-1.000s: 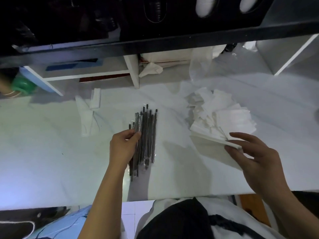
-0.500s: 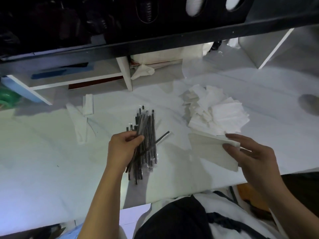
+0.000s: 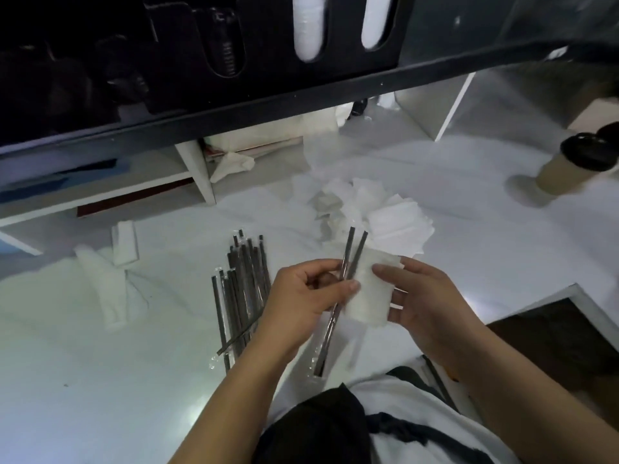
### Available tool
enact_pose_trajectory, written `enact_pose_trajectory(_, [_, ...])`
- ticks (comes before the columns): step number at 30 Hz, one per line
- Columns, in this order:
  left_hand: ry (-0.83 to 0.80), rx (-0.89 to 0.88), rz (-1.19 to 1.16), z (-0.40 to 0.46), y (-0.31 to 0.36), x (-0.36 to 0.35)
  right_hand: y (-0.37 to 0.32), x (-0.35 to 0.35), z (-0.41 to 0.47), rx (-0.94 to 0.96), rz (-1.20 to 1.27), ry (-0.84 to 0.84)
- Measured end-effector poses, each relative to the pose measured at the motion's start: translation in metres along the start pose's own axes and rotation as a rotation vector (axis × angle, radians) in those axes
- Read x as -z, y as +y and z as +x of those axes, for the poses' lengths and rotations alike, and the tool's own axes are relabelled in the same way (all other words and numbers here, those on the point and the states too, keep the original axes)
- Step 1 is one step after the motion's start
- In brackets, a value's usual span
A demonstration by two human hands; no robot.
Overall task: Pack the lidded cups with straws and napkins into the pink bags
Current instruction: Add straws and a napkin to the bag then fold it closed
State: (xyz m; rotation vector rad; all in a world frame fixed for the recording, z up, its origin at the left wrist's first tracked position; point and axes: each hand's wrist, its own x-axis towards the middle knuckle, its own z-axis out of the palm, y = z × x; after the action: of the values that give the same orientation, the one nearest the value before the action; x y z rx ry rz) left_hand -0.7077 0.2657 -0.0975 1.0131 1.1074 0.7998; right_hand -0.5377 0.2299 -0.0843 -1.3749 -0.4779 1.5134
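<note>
My left hand (image 3: pixel 303 298) pinches two dark wrapped straws (image 3: pixel 348 259) that stick up and away from me. Right beside them, my right hand (image 3: pixel 425 298) holds a folded white napkin (image 3: pixel 370 296) against the straws. A pile of several more wrapped straws (image 3: pixel 239 283) lies on the white table just left of my left hand. A loose heap of white napkins (image 3: pixel 388 219) sits behind my hands. A brown paper cup with a black lid (image 3: pixel 569 169) stands at the far right. No pink bag is in view.
A low white shelf (image 3: pixel 197 175) runs along the back under a dark overhanging counter (image 3: pixel 268 95). Crumpled white paper (image 3: pixel 110 283) lies at the left. The table edge (image 3: pixel 549 296) cuts in at the right near my right arm.
My left hand lifted two straws out of the pile and carried them right. My right hand brought the napkin left to meet them. The view shifted, bringing the lidded cup into sight.
</note>
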Motion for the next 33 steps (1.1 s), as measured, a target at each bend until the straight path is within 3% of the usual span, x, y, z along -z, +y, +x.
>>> enact_pose_trajectory(13, [-0.102, 0.040, 0.085, 0.009, -0.008, -0.004, 0.003, 0.000, -0.004, -0.117, -0.054, -0.038])
enact_pose_trajectory(21, [-0.113, 0.035, 0.048, 0.002, -0.009, 0.004, 0.003, 0.001, -0.006, -0.008, -0.154, -0.008])
enact_pose_trajectory(33, [-0.157, -0.065, 0.168, 0.006, -0.021, -0.024, -0.003, 0.026, -0.012, 0.002, -0.233, -0.020])
